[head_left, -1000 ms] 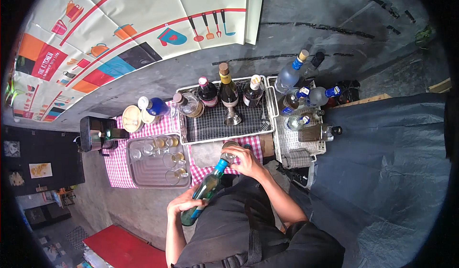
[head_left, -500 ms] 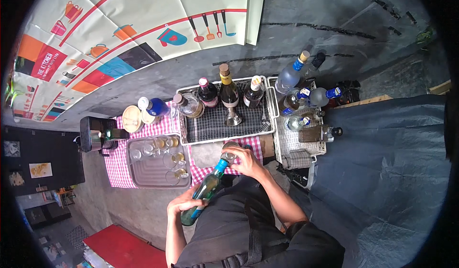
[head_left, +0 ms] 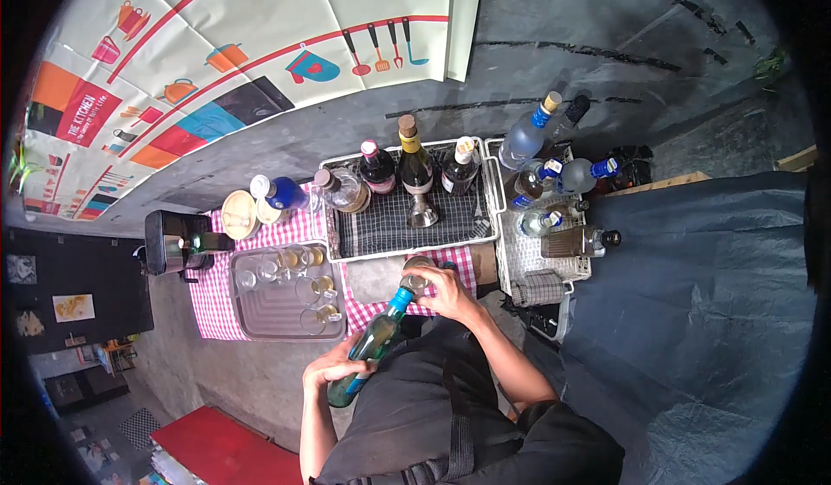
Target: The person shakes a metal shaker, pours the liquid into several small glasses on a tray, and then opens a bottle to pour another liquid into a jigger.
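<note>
Tilted across my front is a green glass bottle (head_left: 375,344) with a blue neck. My left hand (head_left: 333,366) is wrapped round its lower body. My right hand (head_left: 451,295) grips a small clear glass (head_left: 417,277), partly hidden by the fingers. The bottle's mouth meets the glass's near side; whether liquid flows cannot be made out. Both are held over the near edge of a table with a pink checked cloth (head_left: 216,307). Left of them, a grey tray (head_left: 275,322) carries several small glasses and glass mugs, some with pale amber liquid.
Beyond my hands, a white wire basket (head_left: 398,250) holds several bottles and a metal jigger (head_left: 421,213). A second basket (head_left: 563,270) at the right holds more bottles and a folded cloth. A black machine (head_left: 169,242) and a blue bottle (head_left: 286,194) stand at the left.
</note>
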`<act>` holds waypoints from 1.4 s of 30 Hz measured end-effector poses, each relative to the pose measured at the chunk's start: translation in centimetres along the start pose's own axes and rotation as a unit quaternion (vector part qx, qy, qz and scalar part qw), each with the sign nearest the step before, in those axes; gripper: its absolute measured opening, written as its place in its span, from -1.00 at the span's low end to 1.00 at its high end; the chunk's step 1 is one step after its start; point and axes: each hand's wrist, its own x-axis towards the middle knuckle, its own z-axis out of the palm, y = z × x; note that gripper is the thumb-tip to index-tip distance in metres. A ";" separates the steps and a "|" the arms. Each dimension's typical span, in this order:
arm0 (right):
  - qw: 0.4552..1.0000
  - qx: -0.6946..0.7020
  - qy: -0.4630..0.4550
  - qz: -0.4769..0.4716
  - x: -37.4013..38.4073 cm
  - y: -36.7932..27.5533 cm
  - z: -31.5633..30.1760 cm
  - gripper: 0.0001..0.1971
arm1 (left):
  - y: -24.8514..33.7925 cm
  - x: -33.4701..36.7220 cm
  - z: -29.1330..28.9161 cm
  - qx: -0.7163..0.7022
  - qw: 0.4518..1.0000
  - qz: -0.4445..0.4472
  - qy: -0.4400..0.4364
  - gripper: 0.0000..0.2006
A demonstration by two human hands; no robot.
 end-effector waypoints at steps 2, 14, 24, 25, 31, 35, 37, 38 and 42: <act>1.000 0.011 0.005 0.004 -0.1 -0.1 0.0 -0.41 | 0.9 -0.1 0.0 0.006 1.000 -0.014 -0.003 0.11; 0.990 0.124 0.021 0.063 -0.6 -2.5 -1.4 -0.42 | 0.7 0.6 1.5 -0.100 0.978 0.168 0.075 0.14; 0.974 -0.217 0.033 0.050 -0.5 -0.1 -1.3 -0.37 | 0.6 -0.1 1.7 -0.105 0.984 0.117 0.079 0.22; 0.966 -0.253 0.016 0.051 -0.4 0.0 -1.2 -0.37 | 0.5 -0.2 1.7 -0.113 0.984 0.114 0.081 0.21; 0.945 -0.325 0.008 0.019 0.0 0.8 -0.3 -0.33 | -0.8 -0.1 2.2 -0.130 0.980 0.124 0.088 0.18; 0.947 -0.322 0.007 0.006 0.2 1.0 -0.1 -0.33 | -1.2 -0.2 2.4 -0.135 0.978 0.129 0.095 0.17; 0.943 -0.331 0.007 0.011 0.3 0.7 -0.1 -0.34 | -1.0 -0.3 2.4 -0.111 0.983 0.112 0.098 0.15; 0.943 -0.331 0.007 0.011 0.3 0.5 -0.2 -0.34 | -1.1 -0.3 2.4 -0.111 0.983 0.112 0.099 0.15; 0.977 -0.212 -0.004 0.022 0.5 -0.9 -0.7 -0.37 | -1.4 -0.3 2.2 -0.142 0.982 0.103 0.070 0.14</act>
